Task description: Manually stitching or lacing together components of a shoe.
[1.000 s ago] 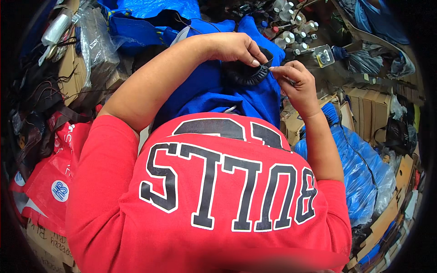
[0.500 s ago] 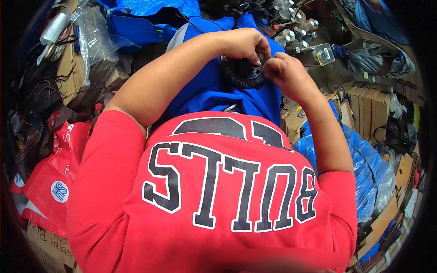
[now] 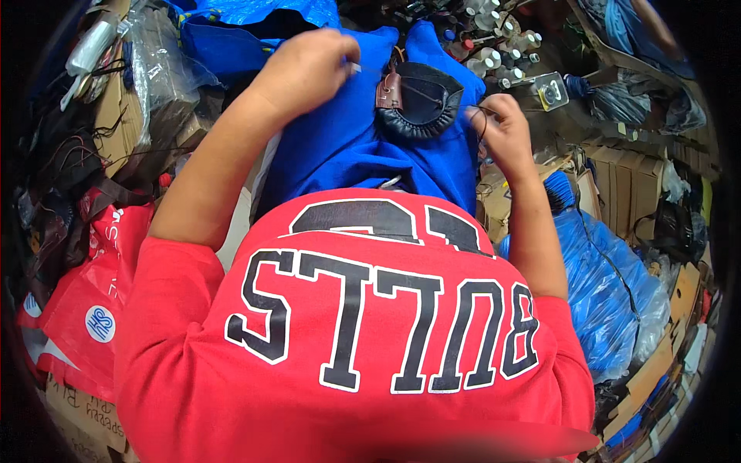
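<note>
On the blue cloth (image 3: 324, 139) over my lap sits what looks like a shoe upper (image 3: 421, 104), black with a gathered, puckered rim and a brown leather piece at its left side. Up and to the left of it is my left hand (image 3: 312, 69), its fingers closed. Something small and pale shows at those fingertips, too small to name. My right hand (image 3: 503, 135) is on the other side, just off the rim, its fingers pinched on a thin dark thread (image 3: 483, 116). Neither hand touches the shoe upper.
Beyond my right knee stand several small capped bottles (image 3: 502, 62) and a clear yellow-labelled container (image 3: 550, 92). A blue plastic bundle (image 3: 602, 285) and cardboard boxes (image 3: 629, 181) lie to the right. At left are a red bag (image 3: 96, 301) and plastic-wrapped cardboard (image 3: 166, 100).
Both hands were together at the shoe upper and have drawn apart, the left to the left, the right slightly to the right. The shoe upper is now uncovered.
</note>
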